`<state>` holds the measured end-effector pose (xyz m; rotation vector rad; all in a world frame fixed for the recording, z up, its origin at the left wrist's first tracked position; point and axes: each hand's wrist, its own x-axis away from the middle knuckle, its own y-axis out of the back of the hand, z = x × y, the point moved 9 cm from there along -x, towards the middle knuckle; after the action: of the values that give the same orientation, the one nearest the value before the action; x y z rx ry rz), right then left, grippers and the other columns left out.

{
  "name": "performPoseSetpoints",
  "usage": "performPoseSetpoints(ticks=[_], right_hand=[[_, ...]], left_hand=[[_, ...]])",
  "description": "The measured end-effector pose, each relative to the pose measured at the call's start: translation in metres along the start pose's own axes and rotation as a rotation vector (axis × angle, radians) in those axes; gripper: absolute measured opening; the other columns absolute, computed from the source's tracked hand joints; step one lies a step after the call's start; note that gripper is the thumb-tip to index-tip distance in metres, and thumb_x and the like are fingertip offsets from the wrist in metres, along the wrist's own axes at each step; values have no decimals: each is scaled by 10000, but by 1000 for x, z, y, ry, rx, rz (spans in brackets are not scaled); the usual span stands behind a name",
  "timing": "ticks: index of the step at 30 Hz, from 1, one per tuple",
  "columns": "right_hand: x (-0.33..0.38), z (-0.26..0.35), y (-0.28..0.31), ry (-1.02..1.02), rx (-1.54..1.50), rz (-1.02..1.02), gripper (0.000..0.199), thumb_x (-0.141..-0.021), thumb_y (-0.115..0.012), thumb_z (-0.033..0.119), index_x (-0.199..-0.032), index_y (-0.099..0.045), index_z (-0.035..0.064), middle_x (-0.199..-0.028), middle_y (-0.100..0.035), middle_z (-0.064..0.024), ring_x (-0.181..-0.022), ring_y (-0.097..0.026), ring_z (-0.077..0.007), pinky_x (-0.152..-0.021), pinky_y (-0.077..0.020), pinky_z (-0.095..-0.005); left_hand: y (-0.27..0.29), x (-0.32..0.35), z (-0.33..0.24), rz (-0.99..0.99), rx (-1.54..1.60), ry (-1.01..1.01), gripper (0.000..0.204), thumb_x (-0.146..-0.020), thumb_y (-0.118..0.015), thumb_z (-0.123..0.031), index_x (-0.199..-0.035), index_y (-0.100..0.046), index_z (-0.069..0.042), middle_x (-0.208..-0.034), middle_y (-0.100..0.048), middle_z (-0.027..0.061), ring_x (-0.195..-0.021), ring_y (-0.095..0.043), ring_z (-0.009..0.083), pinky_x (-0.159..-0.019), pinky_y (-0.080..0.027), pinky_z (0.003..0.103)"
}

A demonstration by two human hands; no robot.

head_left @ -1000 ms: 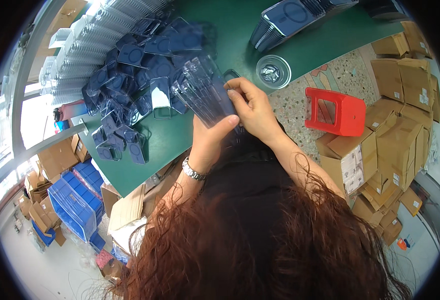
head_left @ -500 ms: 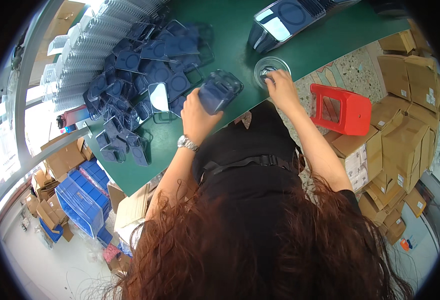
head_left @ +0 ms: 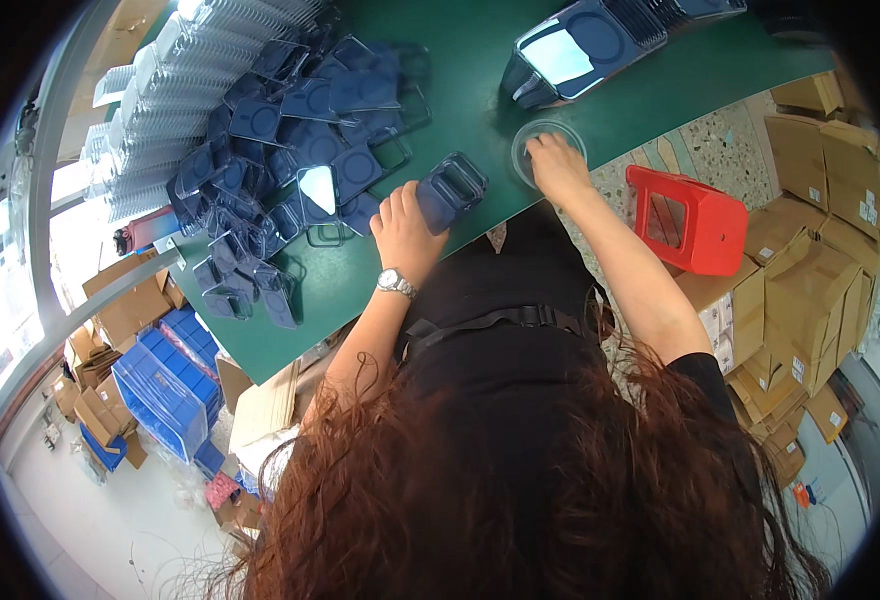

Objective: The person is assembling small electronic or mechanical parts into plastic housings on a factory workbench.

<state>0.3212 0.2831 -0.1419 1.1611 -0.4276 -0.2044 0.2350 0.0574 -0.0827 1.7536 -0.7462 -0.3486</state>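
Observation:
My left hand (head_left: 407,232), with a watch on its wrist, grips a dark blue see-through phone case (head_left: 442,205) near the table's front edge. The case seems to lie in a clear plastic tray. My right hand (head_left: 560,168) reaches into a round clear dish (head_left: 522,160); its fingertips are bent together and point down, and what they pinch, if anything, is hidden. To the left of my left hand spreads a loose pile of similar blue phone cases (head_left: 310,140).
Stacked clear plastic trays (head_left: 165,120) line the green table's (head_left: 460,70) left side. A row of packed blue cases (head_left: 600,40) stands at the back right. Beyond the front edge are a red stool (head_left: 695,225), cardboard boxes (head_left: 810,290) and blue bins (head_left: 165,395).
My left hand has shifted slightly right with the phone case, which now sits lower and more tilted. My right hand has gone deeper into the dish. The view has shifted a little.

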Motion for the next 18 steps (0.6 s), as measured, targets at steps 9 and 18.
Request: performPoseSetpoints(ticks=[9,18], right_hand=[[-5,0,-2,48,-19,5,244,-864,-511,19,-1079,-626,33,-1130,-618,-158,-1140,-564,-357,-913,-506,-475],[0,-3,6,13,-146,-64,174,-870,-570,98,-1031,-620,50,-1096,-613,-146,-1104,-569,-357,-910,-495,-473]], left_hand=[[24,6,14,-83,310,59,837,-644,-865,-251,-1334,-441,-36,-1248,-548,162,-1172,-527,332,-980,-420,458],[36,19,26,119,1424,490,609,-779,-808,-134,-1272,-471,-10,-1226,-569,116,-1109,-582,215,-986,-459,368]])
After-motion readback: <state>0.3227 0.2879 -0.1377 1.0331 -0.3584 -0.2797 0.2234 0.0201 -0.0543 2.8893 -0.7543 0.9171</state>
